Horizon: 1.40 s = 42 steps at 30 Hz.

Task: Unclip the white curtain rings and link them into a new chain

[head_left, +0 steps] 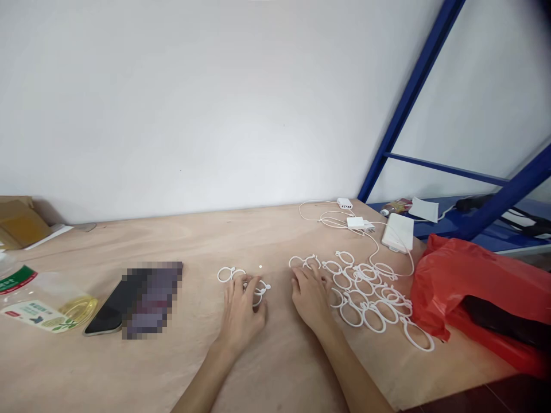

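My left hand (241,307) lies palm down on the wooden table (193,241), fingers stretched over a small group of white plastic rings (232,275). My right hand (310,297) also rests palm down, fingers spread, at the left edge of a larger heap of white rings (370,289) that reaches toward the right. Its fingertips touch the nearest rings. Neither hand grips anything.
A dark phone (112,307) and a plastic oil bottle (38,298) lie at the left. A red plastic bag (477,292) sits at the right. White chargers with cables (357,222) and a white box (398,232) lie behind the rings. Blue metal frame (408,97) stands at the right.
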Tool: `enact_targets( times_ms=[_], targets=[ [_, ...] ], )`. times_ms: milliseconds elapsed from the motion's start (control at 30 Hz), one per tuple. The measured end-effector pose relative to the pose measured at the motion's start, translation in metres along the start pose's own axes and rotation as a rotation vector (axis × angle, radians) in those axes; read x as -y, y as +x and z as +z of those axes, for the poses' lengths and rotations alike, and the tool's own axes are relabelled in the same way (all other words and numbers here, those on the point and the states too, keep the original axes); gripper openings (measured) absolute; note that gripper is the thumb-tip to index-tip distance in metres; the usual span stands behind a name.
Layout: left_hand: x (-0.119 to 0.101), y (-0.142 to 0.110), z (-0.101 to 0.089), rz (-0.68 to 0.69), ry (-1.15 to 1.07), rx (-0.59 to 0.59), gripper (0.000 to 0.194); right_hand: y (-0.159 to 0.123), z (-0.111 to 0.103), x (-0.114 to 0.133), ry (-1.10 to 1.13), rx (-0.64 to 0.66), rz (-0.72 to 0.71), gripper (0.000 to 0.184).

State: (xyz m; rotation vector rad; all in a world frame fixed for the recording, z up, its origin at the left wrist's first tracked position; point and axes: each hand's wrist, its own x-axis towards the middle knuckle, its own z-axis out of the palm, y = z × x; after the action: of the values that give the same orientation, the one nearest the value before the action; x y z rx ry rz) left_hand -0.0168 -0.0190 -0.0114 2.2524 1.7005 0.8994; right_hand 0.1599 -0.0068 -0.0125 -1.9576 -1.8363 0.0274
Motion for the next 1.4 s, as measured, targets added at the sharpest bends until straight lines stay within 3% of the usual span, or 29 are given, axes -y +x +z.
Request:
enact_targets(
  times_ms=[200,333,433,533,700,800,933,1000,1200,1400],
  targets=[
    [0.013,0.006,-0.013,-0.143,-0.001,-0.036,0.034,-0.002,0.002,0.001,0.132,-0.048,-0.080,0.032],
    [0.012,0.010,-0.018,-0.129,-0.143,-0.110,0.025,-0.003,0.001,0.004,0.347,-0.110,-0.178,0.030],
    [0.001,0.011,-0.017,-0.138,-0.425,-0.093,0.020,-0.004,-0.003,0.012,0.648,-0.147,-0.321,0.024],
    [-0.010,0.011,-0.012,-0.241,-0.759,0.034,0.040,-0.009,-0.009,0.022,0.912,-0.109,-0.391,0.019],
    [-0.017,0.010,-0.007,-0.514,-1.421,0.170,0.047,-0.014,-0.011,0.034,1.141,0.012,-0.368,0.015],
    [-0.017,0.011,-0.012,-0.528,-1.603,0.240,0.042,-0.014,-0.011,0.034,1.228,0.028,-0.289,0.009],
    [-0.015,0.010,-0.013,-0.377,-1.503,0.241,0.046,-0.011,-0.012,0.032,1.304,0.037,0.016,0.020],
    [-0.015,0.007,-0.008,-0.325,-1.394,0.208,0.050,-0.010,-0.012,0.032,1.297,0.070,0.088,0.027],
    [-0.018,-0.001,0.005,-0.220,-1.176,0.191,0.049,-0.006,-0.007,0.031,1.214,0.057,0.033,0.026],
    [-0.025,0.000,-0.004,-0.204,-1.116,0.269,0.047,-0.008,-0.009,0.031,1.270,0.083,0.050,0.021]
  ],
)
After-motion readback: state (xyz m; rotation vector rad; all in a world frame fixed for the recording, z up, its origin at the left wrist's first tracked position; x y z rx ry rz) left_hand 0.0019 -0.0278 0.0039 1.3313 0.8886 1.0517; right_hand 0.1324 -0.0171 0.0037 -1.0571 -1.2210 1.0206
